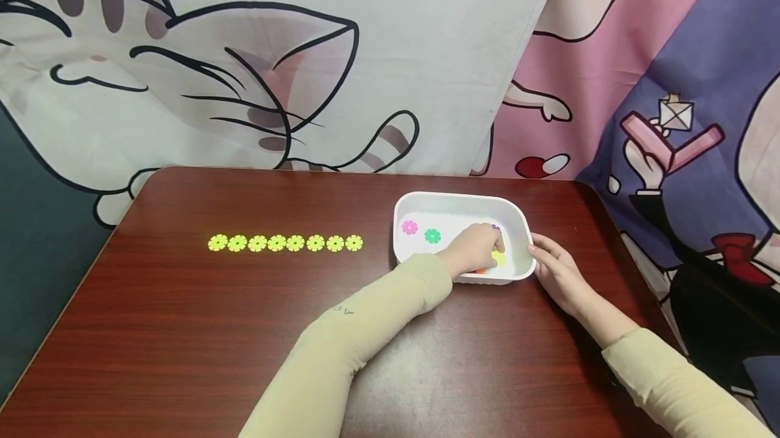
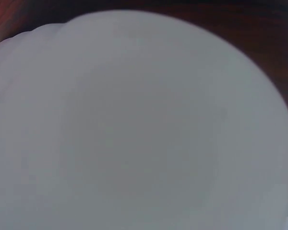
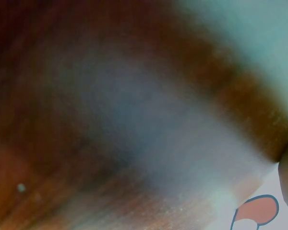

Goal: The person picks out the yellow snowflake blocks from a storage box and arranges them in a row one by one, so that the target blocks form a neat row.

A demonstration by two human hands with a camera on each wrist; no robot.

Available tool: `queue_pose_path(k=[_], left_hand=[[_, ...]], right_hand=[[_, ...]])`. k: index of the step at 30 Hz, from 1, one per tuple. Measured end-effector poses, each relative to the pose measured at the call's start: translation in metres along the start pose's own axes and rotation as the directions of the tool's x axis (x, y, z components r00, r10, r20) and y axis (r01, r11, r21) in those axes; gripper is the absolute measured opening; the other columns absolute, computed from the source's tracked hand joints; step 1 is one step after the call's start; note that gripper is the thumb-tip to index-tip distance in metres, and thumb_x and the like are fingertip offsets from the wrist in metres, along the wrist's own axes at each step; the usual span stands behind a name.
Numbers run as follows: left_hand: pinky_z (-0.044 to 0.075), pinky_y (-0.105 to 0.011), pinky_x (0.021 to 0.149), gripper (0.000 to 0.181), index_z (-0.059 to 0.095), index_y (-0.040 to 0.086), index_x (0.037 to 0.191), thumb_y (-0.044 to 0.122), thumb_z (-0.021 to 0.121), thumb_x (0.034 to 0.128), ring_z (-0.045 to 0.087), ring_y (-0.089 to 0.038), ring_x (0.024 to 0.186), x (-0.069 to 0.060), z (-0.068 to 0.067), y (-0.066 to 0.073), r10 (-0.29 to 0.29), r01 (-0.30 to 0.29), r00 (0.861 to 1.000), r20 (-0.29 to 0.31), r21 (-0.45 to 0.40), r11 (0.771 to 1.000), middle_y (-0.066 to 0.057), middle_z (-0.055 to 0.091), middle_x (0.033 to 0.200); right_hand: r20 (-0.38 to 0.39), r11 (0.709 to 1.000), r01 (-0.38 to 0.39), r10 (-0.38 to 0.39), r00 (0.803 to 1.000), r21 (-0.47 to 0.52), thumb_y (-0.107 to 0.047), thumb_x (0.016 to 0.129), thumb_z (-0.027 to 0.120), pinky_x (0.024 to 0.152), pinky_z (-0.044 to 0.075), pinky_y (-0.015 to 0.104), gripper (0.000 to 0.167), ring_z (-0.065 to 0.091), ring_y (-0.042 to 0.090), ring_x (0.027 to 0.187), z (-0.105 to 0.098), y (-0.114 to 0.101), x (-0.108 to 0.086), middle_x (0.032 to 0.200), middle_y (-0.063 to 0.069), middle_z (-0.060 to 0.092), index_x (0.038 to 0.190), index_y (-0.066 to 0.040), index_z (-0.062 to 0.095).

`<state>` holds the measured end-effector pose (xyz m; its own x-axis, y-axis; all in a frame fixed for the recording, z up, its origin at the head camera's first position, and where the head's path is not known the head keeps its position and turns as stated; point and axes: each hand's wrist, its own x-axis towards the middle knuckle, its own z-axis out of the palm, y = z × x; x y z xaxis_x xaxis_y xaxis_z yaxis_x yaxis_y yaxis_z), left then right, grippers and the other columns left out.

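Observation:
A white plastic tray (image 1: 463, 201) stands on the right part of the table. My left hand (image 1: 474, 247) reaches over its near side, the fingers bent down and the thumb and forefinger at a yellow flower-shaped piece (image 1: 498, 258). On the tray's right end, my right hand (image 1: 562, 279) holds the rim between thumb and fingers. Inside lie a pink flower piece (image 1: 409, 227) and a green flower piece (image 1: 432, 236); purple and orange pieces are partly hidden by my left hand. A pale, blurred surface fills most of the left wrist view. The right wrist view is mostly blurred.
Left of the tray, several yellow flower pieces (image 1: 277, 243) lie in a straight row on the brown wooden table (image 1: 201, 343). A printed cat cloth (image 1: 451, 52) hangs behind the table's far edge, and a pink and purple cloth (image 1: 615, 86) hangs at the right.

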<state>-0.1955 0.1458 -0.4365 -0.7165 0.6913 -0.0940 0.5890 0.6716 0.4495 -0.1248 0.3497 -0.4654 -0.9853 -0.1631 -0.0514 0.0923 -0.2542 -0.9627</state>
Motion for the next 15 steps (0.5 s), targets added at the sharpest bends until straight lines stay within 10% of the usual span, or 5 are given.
queue_pose_path(k=[15], left_hand=[[0.047,-0.010,0.087,0.026,0.079,0.018,0.110,0.014,0.087,0.0860,0.067,-0.006,0.101,-0.0018,-0.0008,0.0003,-0.024,0.023,1.000,-0.007,-0.119,0.993,0.006,0.078,0.108]], right_hand=[[0.014,1.000,0.001,-0.001,1.000,0.002,0.001,0.110,0.043,0.097,0.054,0.016,0.028,0.068,0.004,0.112,0.0003,-0.0003,-0.0001,0.124,-0.003,0.069,0.127,-0.011,0.062]])
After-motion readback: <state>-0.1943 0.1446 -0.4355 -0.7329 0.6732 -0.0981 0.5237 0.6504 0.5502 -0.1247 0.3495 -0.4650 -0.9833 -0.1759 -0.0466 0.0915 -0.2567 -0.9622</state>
